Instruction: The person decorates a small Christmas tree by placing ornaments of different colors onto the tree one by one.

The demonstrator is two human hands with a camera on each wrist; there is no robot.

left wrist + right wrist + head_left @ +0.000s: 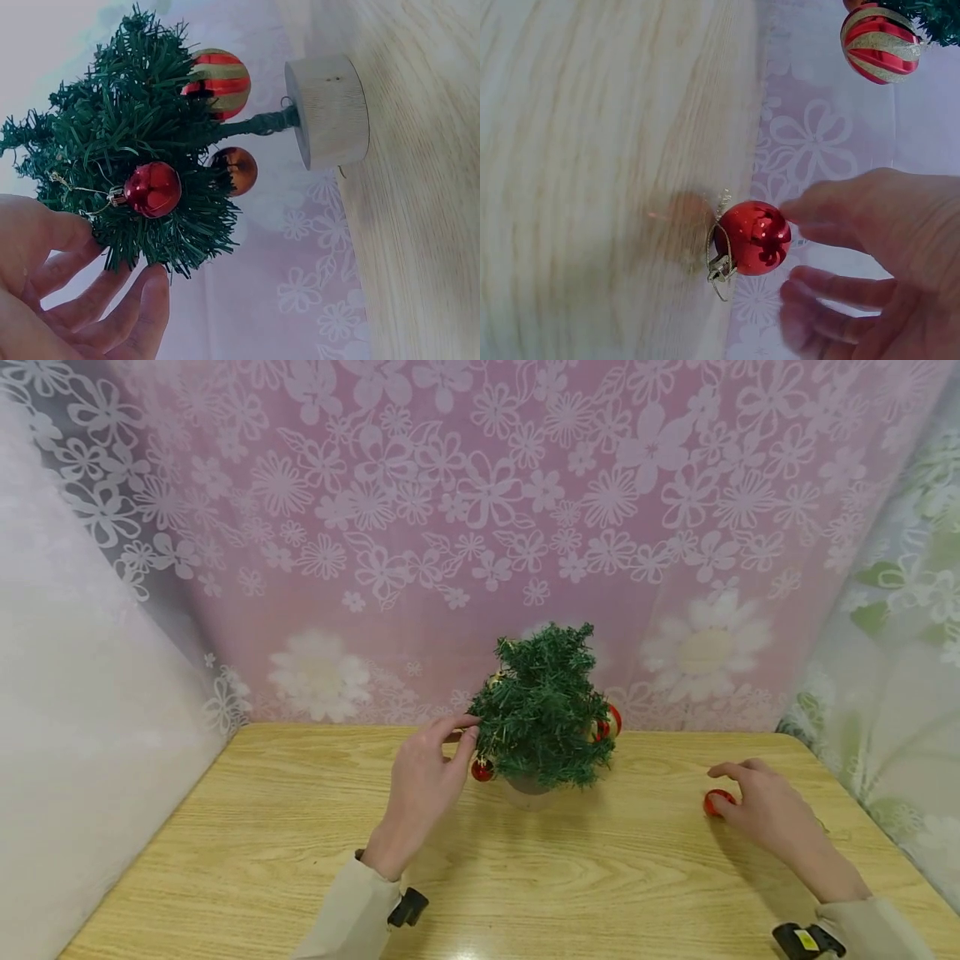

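Fingers (840, 289), R hand (772, 810): spread at glossy red ball ornament (751, 238); prob. light, slippery; take by gold cap (721, 266). L hand (427, 775): at bristly green tree (543, 702), pinch unclear.

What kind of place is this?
Probably a makeshift tabletop recording corner: a wood-grain table against a flower-patterned backdrop, with a small Christmas tree standing on it.

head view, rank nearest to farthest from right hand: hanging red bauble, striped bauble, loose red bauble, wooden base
1. Loose red bauble, at the right hand
2. Striped bauble, right side of the Christmas tree
3. Wooden base, under the tree
4. Hanging red bauble, low on the tree's left
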